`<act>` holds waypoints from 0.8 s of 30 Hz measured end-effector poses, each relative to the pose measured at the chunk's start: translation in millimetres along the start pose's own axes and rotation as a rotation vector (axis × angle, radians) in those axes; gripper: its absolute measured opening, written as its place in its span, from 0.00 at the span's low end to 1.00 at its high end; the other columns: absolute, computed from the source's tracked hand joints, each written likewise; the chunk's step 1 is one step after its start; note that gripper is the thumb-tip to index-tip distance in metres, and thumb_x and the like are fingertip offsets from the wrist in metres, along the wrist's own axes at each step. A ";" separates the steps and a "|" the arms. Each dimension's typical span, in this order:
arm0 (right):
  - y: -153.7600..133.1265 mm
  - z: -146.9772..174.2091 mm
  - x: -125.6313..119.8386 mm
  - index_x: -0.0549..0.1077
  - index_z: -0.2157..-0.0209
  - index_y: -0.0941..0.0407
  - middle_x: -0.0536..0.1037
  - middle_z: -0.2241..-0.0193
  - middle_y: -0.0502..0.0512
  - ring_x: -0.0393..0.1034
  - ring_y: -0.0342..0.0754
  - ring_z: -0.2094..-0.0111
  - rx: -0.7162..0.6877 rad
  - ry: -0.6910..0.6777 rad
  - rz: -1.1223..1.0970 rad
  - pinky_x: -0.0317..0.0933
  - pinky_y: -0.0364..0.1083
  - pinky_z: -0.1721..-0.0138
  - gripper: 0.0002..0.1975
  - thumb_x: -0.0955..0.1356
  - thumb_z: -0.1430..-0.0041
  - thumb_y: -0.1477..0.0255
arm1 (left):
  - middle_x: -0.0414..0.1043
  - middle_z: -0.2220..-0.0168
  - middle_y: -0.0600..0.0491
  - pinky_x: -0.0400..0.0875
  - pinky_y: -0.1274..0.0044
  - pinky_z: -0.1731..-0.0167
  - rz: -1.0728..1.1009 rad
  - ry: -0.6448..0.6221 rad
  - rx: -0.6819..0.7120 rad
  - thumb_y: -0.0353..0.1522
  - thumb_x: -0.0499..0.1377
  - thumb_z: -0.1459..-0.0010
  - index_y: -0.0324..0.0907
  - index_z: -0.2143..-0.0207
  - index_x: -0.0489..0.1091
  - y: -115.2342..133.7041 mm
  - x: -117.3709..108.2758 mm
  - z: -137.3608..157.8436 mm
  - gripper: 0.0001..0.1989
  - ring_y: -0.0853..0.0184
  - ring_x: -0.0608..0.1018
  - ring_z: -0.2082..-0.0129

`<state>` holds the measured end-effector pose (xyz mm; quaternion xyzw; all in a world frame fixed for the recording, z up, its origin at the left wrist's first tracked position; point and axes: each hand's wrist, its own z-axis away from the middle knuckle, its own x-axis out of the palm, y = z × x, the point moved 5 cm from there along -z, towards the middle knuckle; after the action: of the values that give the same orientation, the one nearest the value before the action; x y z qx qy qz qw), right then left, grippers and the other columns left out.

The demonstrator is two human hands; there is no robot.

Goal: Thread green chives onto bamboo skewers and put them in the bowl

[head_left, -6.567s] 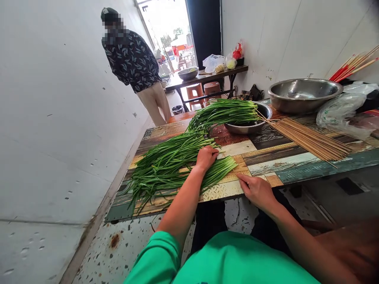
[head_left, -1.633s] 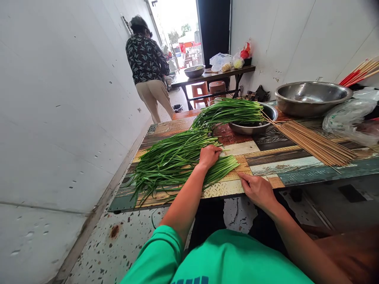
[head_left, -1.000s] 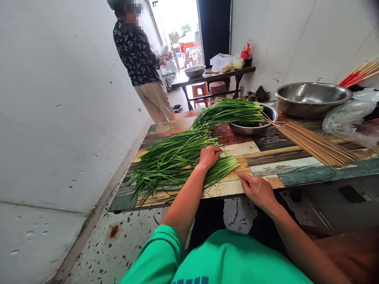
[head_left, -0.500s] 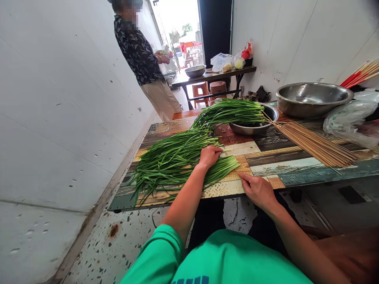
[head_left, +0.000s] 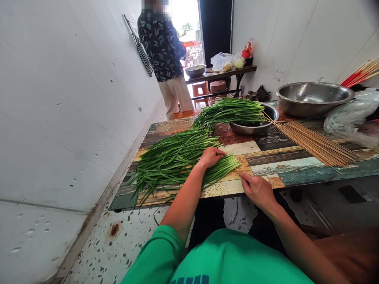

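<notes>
A spread of long green garlic chives (head_left: 168, 156) lies on the table, their pale stem ends pointing right. My left hand (head_left: 211, 156) rests among these stems, its fingers closed on some chives near the pale ends. Just right of the nearest stem tips, by the table's front edge, my right hand (head_left: 258, 190) is closed in a pinch. Whatever thin thing it may hold is too small to make out. Another thick bunch of chives (head_left: 233, 111) lies partly over a steel bowl (head_left: 270, 114) behind my hands.
Thin bamboo skewers (head_left: 316, 144) lie fanned on the patterned table (head_left: 266, 161) at the right. Behind them are a large steel basin (head_left: 315, 96), a plastic bag (head_left: 349, 120) and red-tipped sticks (head_left: 359, 75). A person (head_left: 161, 51) stands beyond, near a back table (head_left: 219, 75).
My left hand has shifted slightly right along the stems. My right hand has hardly moved. The person at the back has moved right and turned away.
</notes>
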<state>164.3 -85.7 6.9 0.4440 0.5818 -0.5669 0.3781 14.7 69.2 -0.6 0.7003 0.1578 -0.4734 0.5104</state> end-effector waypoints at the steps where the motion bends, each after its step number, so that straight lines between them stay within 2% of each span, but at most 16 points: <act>1: -0.1 0.1 0.3 0.77 0.54 0.48 0.82 0.63 0.52 0.76 0.48 0.64 -0.004 0.006 0.004 0.61 0.41 0.70 0.17 0.61 0.37 0.69 | 0.80 0.60 0.56 0.69 0.81 0.56 0.012 -0.009 0.004 0.29 0.57 0.43 0.46 0.59 0.79 0.0 0.9 -0.1 0.13 0.68 0.78 0.59; 3: -0.1 0.3 0.7 0.78 0.54 0.48 0.82 0.63 0.51 0.76 0.48 0.65 -0.007 0.012 0.013 0.61 0.42 0.70 0.17 0.60 0.37 0.69 | 0.80 0.60 0.55 0.69 0.80 0.57 0.009 0.010 0.010 0.30 0.55 0.42 0.45 0.58 0.79 1.4 -0.6 0.2 0.14 0.68 0.78 0.60; 5: 0.3 0.4 0.8 0.78 0.54 0.47 0.82 0.64 0.51 0.76 0.48 0.66 -0.004 0.019 0.025 0.61 0.42 0.71 0.18 0.60 0.37 0.69 | 0.79 0.58 0.54 0.68 0.78 0.56 -0.049 0.086 0.009 0.31 0.54 0.40 0.45 0.58 0.79 3.9 -7.3 1.5 0.14 0.67 0.77 0.59; 9: 0.7 1.0 0.7 0.78 0.54 0.47 0.82 0.64 0.51 0.76 0.47 0.67 -0.016 0.046 0.033 0.61 0.41 0.71 0.18 0.60 0.38 0.69 | 0.77 0.58 0.50 0.65 0.72 0.52 -0.288 0.263 -0.119 0.33 0.55 0.40 0.47 0.58 0.78 2.7 -26.1 7.5 0.13 0.62 0.74 0.54; 12: 0.9 1.0 1.7 0.77 0.54 0.47 0.82 0.64 0.50 0.76 0.47 0.66 -0.018 0.043 0.028 0.61 0.41 0.70 0.18 0.60 0.38 0.69 | 0.76 0.59 0.47 0.64 0.70 0.53 -0.383 0.271 -0.201 0.35 0.57 0.41 0.47 0.58 0.78 -1.4 -30.9 10.5 0.12 0.59 0.73 0.54; 18: 1.1 1.4 1.2 0.77 0.53 0.47 0.82 0.63 0.51 0.76 0.47 0.64 0.003 0.009 0.015 0.60 0.41 0.70 0.18 0.60 0.37 0.69 | 0.72 0.56 0.46 0.63 0.68 0.53 -0.416 0.278 -0.210 0.35 0.59 0.42 0.47 0.55 0.77 -1.9 -26.4 7.7 0.13 0.57 0.69 0.51; 21: 1.3 1.8 0.8 0.77 0.53 0.47 0.82 0.64 0.51 0.76 0.47 0.64 0.003 0.005 0.003 0.60 0.41 0.70 0.17 0.60 0.37 0.69 | 0.71 0.55 0.46 0.62 0.68 0.52 -0.406 0.290 -0.200 0.34 0.59 0.42 0.47 0.59 0.78 1.6 -25.5 7.1 0.11 0.57 0.68 0.51; 24: 1.8 1.6 1.4 0.77 0.53 0.48 0.82 0.65 0.51 0.76 0.48 0.65 -0.003 0.016 0.004 0.59 0.42 0.71 0.17 0.60 0.37 0.69 | 0.73 0.57 0.47 0.60 0.67 0.52 -0.359 0.247 -0.146 0.32 0.57 0.42 0.45 0.63 0.78 6.1 -22.2 7.1 0.09 0.58 0.69 0.52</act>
<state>165.4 -87.3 4.9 0.4491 0.5849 -0.5617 0.3752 4.3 66.2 21.0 0.6749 0.3748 -0.4548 0.4441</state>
